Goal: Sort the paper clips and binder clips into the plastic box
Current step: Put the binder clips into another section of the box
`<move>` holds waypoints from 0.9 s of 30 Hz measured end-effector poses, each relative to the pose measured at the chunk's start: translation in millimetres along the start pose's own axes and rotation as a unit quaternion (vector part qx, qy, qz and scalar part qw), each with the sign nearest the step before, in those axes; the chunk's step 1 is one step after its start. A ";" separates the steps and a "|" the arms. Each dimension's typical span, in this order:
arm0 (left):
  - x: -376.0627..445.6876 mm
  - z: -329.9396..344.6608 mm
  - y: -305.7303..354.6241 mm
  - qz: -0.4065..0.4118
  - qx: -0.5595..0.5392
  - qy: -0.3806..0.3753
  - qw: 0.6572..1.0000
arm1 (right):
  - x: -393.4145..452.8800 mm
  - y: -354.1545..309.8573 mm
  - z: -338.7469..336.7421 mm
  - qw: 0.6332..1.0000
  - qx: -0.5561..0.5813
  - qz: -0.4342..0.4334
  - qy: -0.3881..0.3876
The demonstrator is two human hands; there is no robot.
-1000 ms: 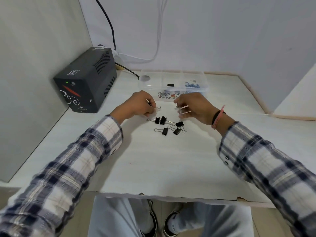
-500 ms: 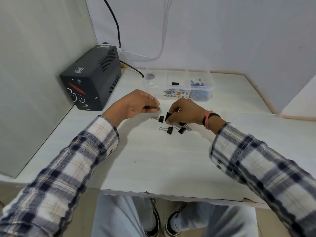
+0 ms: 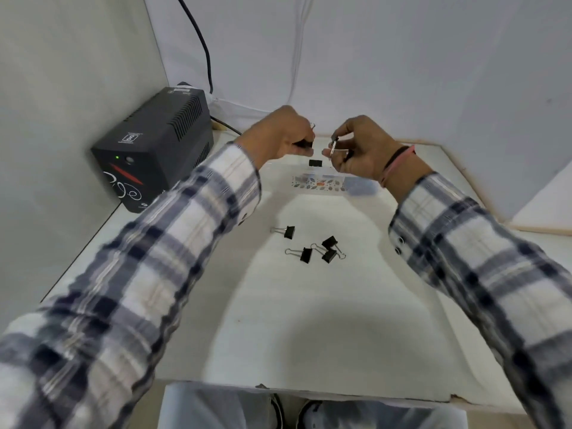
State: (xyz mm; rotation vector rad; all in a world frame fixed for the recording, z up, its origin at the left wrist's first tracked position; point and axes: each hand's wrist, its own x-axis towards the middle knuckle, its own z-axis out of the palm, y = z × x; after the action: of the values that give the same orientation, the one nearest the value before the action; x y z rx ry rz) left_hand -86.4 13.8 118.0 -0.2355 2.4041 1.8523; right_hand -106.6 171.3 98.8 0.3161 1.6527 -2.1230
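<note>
Both hands are raised over the clear plastic box, which stands at the back of the white desk, mostly hidden behind them. My left hand pinches a black binder clip with a wire loop sticking up. My right hand grips another binder clip by its silver handles. One black binder clip lies inside the box between the hands. Several black binder clips remain on the desk in front of the box.
A black power unit with a green light sits at the back left against the wall, its cables running up behind. Walls close in on the left and back. The desk's front edge is near my knees.
Both hands have lifted from the pile of clips on the desk and moved forward over the box, each carrying a binder clip. One clip fewer lies in the pile.
</note>
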 end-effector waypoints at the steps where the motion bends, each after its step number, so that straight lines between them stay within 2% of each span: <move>1: 4.2 4.8 5.9 -0.007 0.027 -0.001 1.000 | 5.6 -6.2 3.3 1.000 -0.001 0.000 0.011; 5: 8.4 16.4 11.8 -0.043 0.045 -0.031 0.998 | 22.1 -22.1 5.1 1.000 -0.027 0.015 -0.006; 7: 11.2 16.4 9.2 -0.034 0.034 -0.007 0.999 | 18.7 -25.2 1.7 0.997 -0.067 0.020 -0.035; 9: 7.2 10.9 2.3 -0.002 0.038 0.032 0.999 | 5.9 -24.5 -0.9 0.994 -0.101 -0.013 -0.040; 11: -4.9 0.9 -6.6 0.032 0.075 0.040 0.996 | -7.4 -18.5 -7.2 0.988 -0.131 -0.085 -0.007; 13: -24.3 -11.2 -17.8 0.050 0.151 -0.016 0.987 | -25.2 -7.5 -16.8 0.962 -0.230 -0.150 0.001; 14: -33.6 -16.5 -24.5 0.049 0.213 -0.066 0.974 | -33.9 -0.4 -21.7 0.938 -0.308 -0.159 -0.022; 17: -52.1 -20.9 -54.3 0.022 0.412 -0.200 0.889 | -50.0 29.2 -33.8 0.830 -0.537 -0.079 -0.130; 19: -56.5 -15.8 -76.0 0.048 0.482 -0.209 0.849 | -53.2 53.3 -35.6 0.764 -0.624 -0.037 -0.157; 20: -58.5 -13.0 -84.8 0.074 0.497 -0.194 0.842 | -53.7 64.6 -36.0 0.746 -0.646 -0.044 -0.157; 22: -61.9 -10.0 -96.8 0.116 0.488 -0.160 0.850 | -55.4 78.9 -35.9 0.739 -0.651 -0.091 -0.148; 27: -74.8 -12.6 -101.6 0.118 0.445 -0.147 0.876 | -60.7 86.5 -40.7 0.753 -0.629 -0.149 -0.123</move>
State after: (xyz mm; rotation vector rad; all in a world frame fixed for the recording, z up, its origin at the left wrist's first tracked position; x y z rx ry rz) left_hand 5.8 -19.0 37.4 0.3976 2.8125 0.5785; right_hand -16.2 205.0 39.6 -0.6512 2.5841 -0.6955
